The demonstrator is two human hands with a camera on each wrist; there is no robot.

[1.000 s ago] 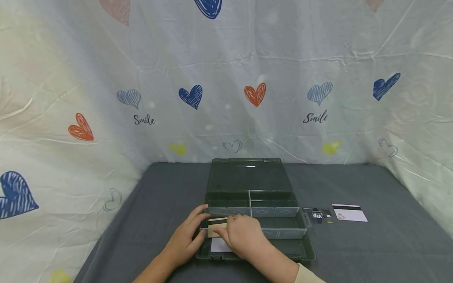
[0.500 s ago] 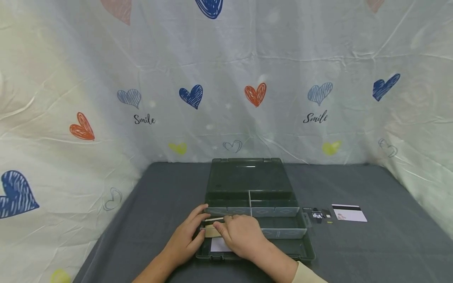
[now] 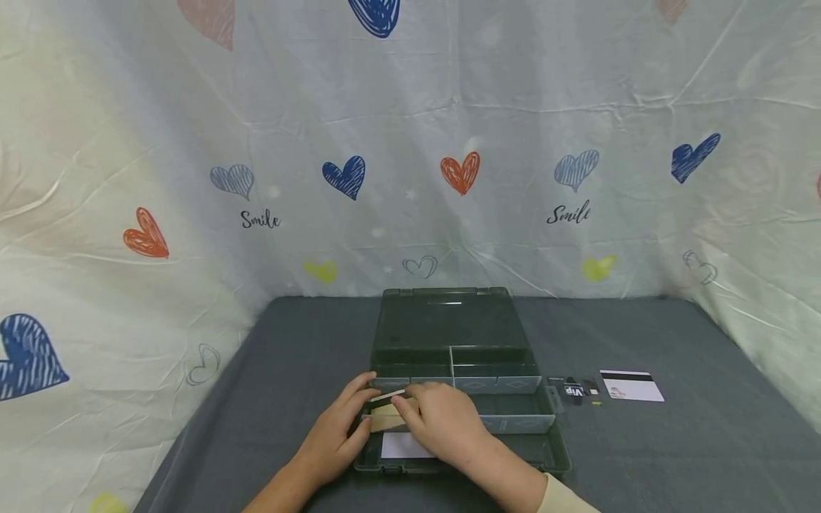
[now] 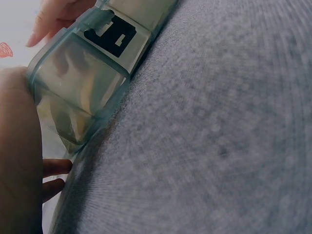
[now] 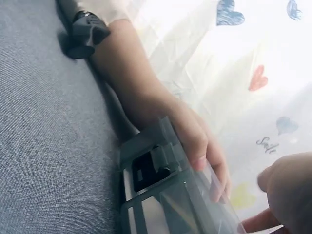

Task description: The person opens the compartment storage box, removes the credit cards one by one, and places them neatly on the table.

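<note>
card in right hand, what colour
Tan card with a dark stripe, best seen in the head view.

Both bare hands (image 3: 336, 434) (image 3: 444, 422) close together

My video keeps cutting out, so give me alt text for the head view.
A person's right hand holds a tan card at the left of an open green box; the left hand touches the box's left edge. A plain white card lies in the box's front compartment; a black card and a striped white card lie on grey cloth to the right.
</note>
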